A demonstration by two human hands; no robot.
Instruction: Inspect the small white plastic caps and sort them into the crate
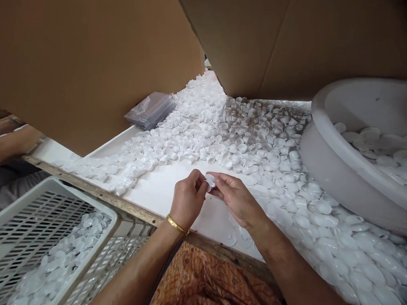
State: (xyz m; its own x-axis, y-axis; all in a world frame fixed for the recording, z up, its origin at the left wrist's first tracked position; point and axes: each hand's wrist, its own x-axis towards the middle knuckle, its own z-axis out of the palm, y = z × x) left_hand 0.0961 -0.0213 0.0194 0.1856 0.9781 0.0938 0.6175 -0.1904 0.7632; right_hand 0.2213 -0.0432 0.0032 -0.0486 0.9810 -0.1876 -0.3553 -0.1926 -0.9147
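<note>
White piece (210, 181), probably plastic, at centre above the surface (158, 191): left hand (188, 196) and right hand (233, 195), fingers nearly closed, pinch its edges, presumably for steadiness. Loose heap (198, 125) at twelve o'clock, basket (113, 215) at eight and tub (327, 164) at three apparently keep pieces within reach.

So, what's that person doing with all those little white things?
The person's left hand and right hand pinch one small white piece over a white table. Beyond it spreads a heap of white pieces. A big tub on the right and a crate on the left hold more.
</note>
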